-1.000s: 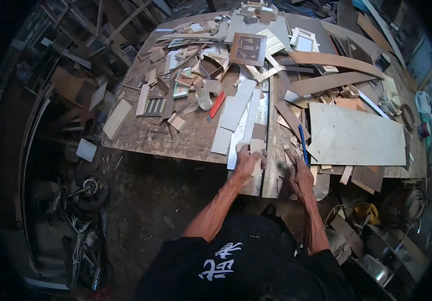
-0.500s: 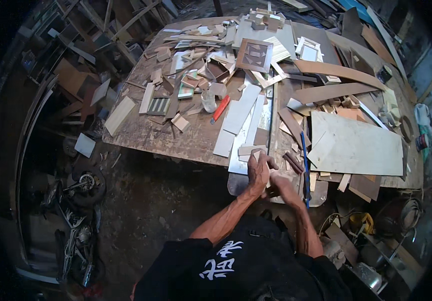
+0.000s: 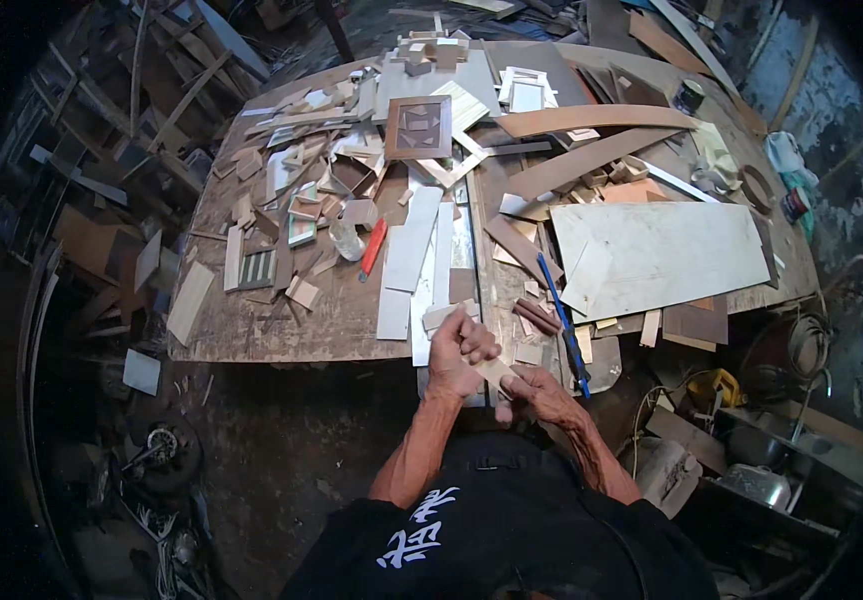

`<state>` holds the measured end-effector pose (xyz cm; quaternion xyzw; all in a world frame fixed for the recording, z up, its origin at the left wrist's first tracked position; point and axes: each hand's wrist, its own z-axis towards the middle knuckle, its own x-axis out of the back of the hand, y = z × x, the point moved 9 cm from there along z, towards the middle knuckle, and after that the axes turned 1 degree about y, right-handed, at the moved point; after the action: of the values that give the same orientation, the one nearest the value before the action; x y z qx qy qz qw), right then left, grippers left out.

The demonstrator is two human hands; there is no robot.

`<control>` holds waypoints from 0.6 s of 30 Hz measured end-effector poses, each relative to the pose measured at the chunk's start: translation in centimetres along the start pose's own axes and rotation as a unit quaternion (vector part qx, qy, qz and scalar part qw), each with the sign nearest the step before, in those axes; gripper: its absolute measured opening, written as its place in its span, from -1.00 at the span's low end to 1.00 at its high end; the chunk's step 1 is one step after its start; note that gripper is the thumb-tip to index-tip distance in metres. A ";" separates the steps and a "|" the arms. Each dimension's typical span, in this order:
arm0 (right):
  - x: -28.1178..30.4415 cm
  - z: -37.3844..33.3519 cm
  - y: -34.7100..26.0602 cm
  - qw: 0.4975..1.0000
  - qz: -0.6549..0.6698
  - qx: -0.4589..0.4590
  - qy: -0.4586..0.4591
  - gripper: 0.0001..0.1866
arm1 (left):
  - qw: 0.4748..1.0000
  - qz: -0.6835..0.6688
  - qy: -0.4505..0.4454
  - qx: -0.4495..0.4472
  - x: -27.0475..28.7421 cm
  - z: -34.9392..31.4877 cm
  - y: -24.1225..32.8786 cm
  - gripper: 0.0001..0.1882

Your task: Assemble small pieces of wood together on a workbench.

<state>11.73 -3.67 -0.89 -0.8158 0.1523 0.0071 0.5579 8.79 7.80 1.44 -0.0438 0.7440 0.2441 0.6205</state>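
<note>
A small flat strip of pale wood point(image 3: 494, 372) spans the gap between my two hands at the workbench's near edge. My left hand point(image 3: 454, 358) is closed, fingers curled, at the strip's upper end. At its lower end, my right hand point(image 3: 543, 398) grips it between thumb and fingers. Just beyond my left knuckles lies a pale wood piece point(image 3: 440, 316) on long white boards point(image 3: 413, 250). Short dark brown sticks point(image 3: 535, 316) and a long blue-and-black tool point(image 3: 564, 328) rest to the right of my hands.
The wooden workbench point(image 3: 351, 345) carries scattered offcuts, a red utility knife point(image 3: 373, 247), a clear plastic cup point(image 3: 346, 240) and a framed wooden panel point(image 3: 418, 128). A large pale board point(image 3: 666, 255) lies on the right. Metal pots point(image 3: 756, 487) stand below right; bicycle-like parts point(image 3: 163, 445) lie lower left.
The view has shifted, so the bench sits further left. My hands have drawn apart and turned, and the pale strip between them now shows plainly.
</note>
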 end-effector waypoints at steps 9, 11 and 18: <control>4.4 -1.7 -6.4 0.867 -0.173 0.310 0.350 -0.43 | 0.954 0.159 0.249 -0.059 6.3 0.0 1.7 -0.49; 1.5 -0.2 -4.4 0.771 -0.524 0.231 0.276 -0.33 | 0.900 0.424 0.079 -0.068 4.0 0.7 -0.7 -0.52; 1.3 -0.3 -1.3 0.814 -0.437 0.247 0.293 -0.46 | 0.744 0.632 0.207 -0.059 4.1 -0.7 -1.3 -0.73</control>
<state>13.23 -3.84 0.21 -0.5943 -0.0676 -0.5147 0.6142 7.68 7.31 -2.73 0.3506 0.6955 0.6088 0.1509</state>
